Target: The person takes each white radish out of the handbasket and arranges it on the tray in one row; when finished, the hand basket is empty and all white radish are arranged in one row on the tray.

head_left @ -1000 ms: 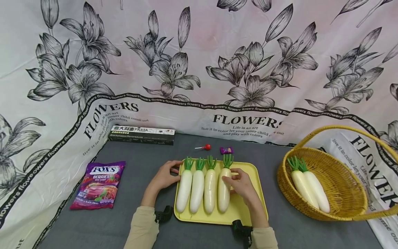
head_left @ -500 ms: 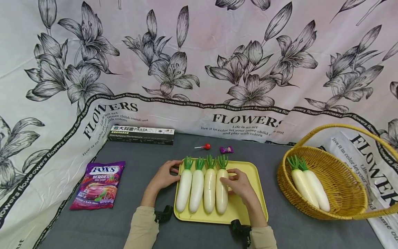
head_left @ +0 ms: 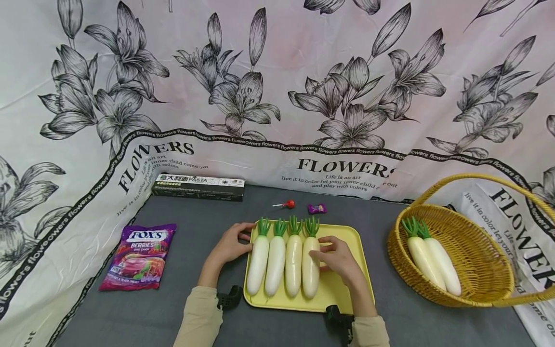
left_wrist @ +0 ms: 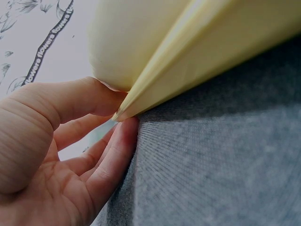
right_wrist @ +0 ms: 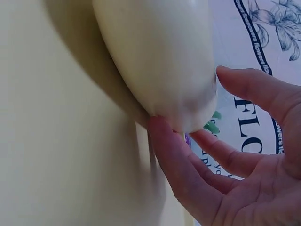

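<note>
Four radishes (head_left: 284, 258) are lying side by side on the tray (head_left: 347, 282) — basket (head_left: 477, 284) sitting right of it, holding two more radishes (head_left: 431, 262). Candy bag (head_left: 138, 258) is lying left; pasta box (head_left: 198, 187), lollipop (head_left: 286, 205) and wrapped candy (head_left: 316, 208) behind.

Four white radishes (head_left: 284, 258) with green tops lie side by side, touching, tops away, on the left of a yellow tray (head_left: 344, 284)

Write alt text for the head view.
Four white radishes lie side by side on a yellow tray; the right hand touches the rightmost, the left hand holds the tray's left edge. Two more radishes lie in a basket at right.
</note>
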Motion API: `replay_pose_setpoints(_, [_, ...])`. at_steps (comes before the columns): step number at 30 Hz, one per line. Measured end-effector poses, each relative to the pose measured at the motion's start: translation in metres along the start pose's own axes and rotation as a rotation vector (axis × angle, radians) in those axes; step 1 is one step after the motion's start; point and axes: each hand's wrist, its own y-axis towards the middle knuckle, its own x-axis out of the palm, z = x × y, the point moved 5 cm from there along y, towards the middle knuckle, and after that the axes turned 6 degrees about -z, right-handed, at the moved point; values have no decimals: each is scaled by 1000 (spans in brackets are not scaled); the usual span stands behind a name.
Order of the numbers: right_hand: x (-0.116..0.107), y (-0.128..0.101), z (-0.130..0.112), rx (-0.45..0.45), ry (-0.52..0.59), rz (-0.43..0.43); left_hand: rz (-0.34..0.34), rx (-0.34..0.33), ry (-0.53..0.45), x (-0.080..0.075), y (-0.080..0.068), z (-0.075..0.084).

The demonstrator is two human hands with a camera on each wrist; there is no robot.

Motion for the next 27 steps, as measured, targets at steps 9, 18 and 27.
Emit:
replay_pose_setpoints(9, [-10, -2, 0, -6, -22, -6, -3, 10, -9, 0, 2, 3])
replay_pose_setpoints(18, [-41, -4, -7, -32, -87, 38, 7, 14, -7, 0, 0, 1])
replay_pose_setpoints(27, [-112, -17, -23, -63, -194, 112, 5, 9, -14, -1, -1, -3])
